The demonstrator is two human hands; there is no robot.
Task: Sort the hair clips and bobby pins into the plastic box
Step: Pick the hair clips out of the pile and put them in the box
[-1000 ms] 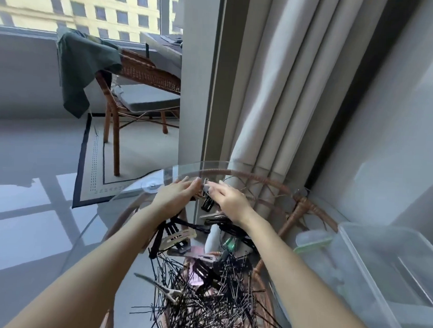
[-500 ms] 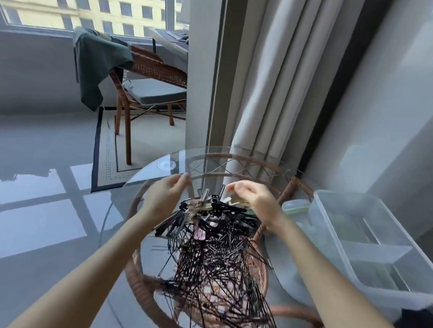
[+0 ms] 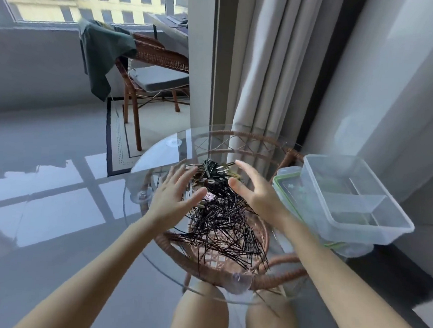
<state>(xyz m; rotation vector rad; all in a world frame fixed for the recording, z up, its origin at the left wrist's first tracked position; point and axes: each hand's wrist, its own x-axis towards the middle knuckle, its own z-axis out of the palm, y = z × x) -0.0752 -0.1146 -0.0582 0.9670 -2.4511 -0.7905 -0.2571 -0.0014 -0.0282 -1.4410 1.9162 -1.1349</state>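
Head view (the only one) looks forward and down, near glass table [image 3: 161, 159].

**Black, brown and a streak of green**

On my feed, black bobby pins [image 3: 222, 228] cover a brown woven rattan table [image 3: 290, 271]; the hair clips [image 3: 214, 172] show black and brassy gold. The plastic box [image 3: 381, 220] is clear, its lid [image 3: 279, 182] rimmed green. A dark green cloth [image 3: 104, 49] hangs on a brown wicker chair [image 3: 163, 55]; curtains [image 3: 264, 66] are cream.

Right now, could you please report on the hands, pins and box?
Left hand, right hand open, holding nothing. Bobby pins, hair clips heaped between them on table. Plastic box at right, nothing blocking.
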